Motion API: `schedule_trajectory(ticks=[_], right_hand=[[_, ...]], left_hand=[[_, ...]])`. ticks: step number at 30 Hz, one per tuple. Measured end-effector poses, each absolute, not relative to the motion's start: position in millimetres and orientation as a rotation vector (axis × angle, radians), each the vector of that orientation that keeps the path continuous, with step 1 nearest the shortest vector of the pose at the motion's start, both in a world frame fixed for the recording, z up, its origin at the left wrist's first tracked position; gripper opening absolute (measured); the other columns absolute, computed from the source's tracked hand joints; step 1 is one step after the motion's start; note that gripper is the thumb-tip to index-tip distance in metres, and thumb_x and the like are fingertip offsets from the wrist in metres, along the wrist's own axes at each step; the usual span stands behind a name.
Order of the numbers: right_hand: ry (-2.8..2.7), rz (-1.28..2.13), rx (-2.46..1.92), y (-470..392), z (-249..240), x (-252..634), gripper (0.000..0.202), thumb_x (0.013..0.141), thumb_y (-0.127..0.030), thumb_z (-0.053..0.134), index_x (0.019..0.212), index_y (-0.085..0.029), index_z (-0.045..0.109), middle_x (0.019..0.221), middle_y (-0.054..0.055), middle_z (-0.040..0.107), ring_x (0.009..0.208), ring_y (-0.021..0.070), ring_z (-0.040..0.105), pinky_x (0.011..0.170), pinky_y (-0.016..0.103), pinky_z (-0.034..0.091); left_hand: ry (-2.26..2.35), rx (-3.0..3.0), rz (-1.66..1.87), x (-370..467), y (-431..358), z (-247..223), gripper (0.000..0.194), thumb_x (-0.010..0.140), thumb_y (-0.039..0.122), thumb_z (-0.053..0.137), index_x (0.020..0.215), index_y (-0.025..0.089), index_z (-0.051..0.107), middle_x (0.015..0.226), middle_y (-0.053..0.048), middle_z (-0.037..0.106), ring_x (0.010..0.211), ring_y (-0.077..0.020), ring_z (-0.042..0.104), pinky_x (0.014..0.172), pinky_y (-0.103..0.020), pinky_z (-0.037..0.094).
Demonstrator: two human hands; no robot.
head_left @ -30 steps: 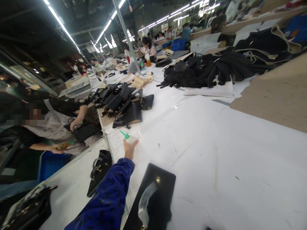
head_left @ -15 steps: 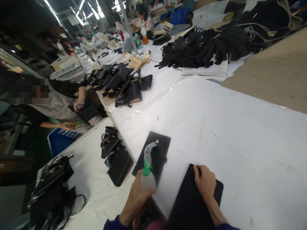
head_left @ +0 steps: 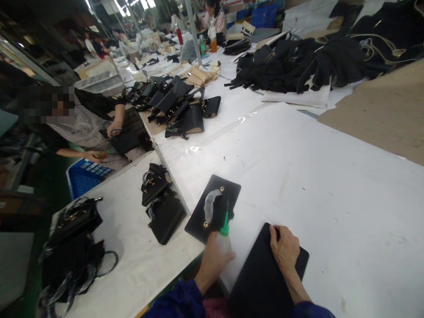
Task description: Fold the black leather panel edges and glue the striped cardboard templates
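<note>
My left hand [head_left: 213, 260] is wrapped around a translucent squeeze bottle [head_left: 224, 244] with a green nozzle. Its tip touches or hovers just over the right side of a black bag panel [head_left: 198, 216], where a thin wet-looking streak shows. That panel lies flat, with two gold fittings and a handle [head_left: 210, 204] wrapped in whitish film. My right hand [head_left: 285, 247], fingers curled, rests on a larger plain black panel [head_left: 258, 278] and holds it near its upper edge. The lower end of this panel runs out of view.
Finished-looking black handbags stand on the lower left table [head_left: 132, 265], with more bags [head_left: 179, 106] heaped beyond. Black pieces [head_left: 298, 62] are piled at the back right beside brown board [head_left: 384, 110]. At left a co-worker [head_left: 96, 128] handles a black bag above a blue crate [head_left: 79, 179].
My left hand has moved the bottle rightward, off the wrapped handle to the panel's right side. My right hand stays on the larger panel. The view has shifted slightly.
</note>
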State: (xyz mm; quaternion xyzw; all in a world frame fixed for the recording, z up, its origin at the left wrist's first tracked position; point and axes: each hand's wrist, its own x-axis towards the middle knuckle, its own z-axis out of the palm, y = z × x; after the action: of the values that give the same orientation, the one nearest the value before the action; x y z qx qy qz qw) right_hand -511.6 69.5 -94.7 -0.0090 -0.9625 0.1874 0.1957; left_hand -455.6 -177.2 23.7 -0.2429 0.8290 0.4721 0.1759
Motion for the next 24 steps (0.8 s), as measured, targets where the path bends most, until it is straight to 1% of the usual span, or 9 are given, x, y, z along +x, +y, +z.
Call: schedule_trajectory(ticks=[3,7,14,18,24], right_hand=[[-2.695,0.515,-0.019,70,-95,-512,0.051,0.105,-0.051,0.033,0.087,-0.016,0.065,0.077,0.008,0.068,0.073,0.0219,0.060,0.069,0.034,0.035],[-2.691,0.502,-0.009,69,-95,-511,0.051,0.106,-0.051,0.033,0.087,-0.015,0.065,0.077,0.008,0.067,0.073,0.0216,0.059,0.069,0.033,0.034],[-2.689,0.485,-0.003,68,-93,-510,0.051,0.107,-0.050,0.033,0.086,-0.015,0.065,0.076,0.008,0.068,0.071,0.0211,0.059,0.069,0.033,0.034],[-2.687,0.476,0.001,67,-91,-510,0.050,0.107,-0.048,0.034,0.085,-0.016,0.065,0.075,0.007,0.067,0.070,0.0207,0.058,0.069,0.032,0.033],[-2.668,0.465,0.028,67,-89,-510,0.048,0.108,-0.047,0.035,0.086,-0.015,0.064,0.076,0.006,0.067,0.070,0.0200,0.059,0.069,0.032,0.034]], left_hand=[[2.395,-0.751,1.275,-458,-178,22,0.062,0.063,0.030,0.080,0.118,0.019,0.054,0.123,-0.014,0.064,0.116,-0.0317,0.061,0.101,-0.043,0.048],[2.455,-0.821,1.158,-460,-185,21,0.056,0.065,0.032,0.077,0.116,0.024,0.054,0.123,-0.015,0.064,0.117,-0.0348,0.061,0.099,-0.045,0.048],[2.512,-0.820,0.932,-462,-196,21,0.061,0.072,0.040,0.072,0.126,0.020,0.051,0.128,-0.016,0.062,0.120,-0.0366,0.059,0.093,-0.042,0.046],[2.523,-0.784,0.860,-465,-197,22,0.060,0.075,0.041,0.070,0.128,0.020,0.050,0.129,-0.015,0.061,0.123,-0.0350,0.058,0.093,-0.040,0.046],[2.497,-0.764,0.766,-470,-194,27,0.059,0.076,0.041,0.068,0.128,0.019,0.050,0.129,-0.016,0.061,0.123,-0.0360,0.059,0.091,-0.040,0.046]])
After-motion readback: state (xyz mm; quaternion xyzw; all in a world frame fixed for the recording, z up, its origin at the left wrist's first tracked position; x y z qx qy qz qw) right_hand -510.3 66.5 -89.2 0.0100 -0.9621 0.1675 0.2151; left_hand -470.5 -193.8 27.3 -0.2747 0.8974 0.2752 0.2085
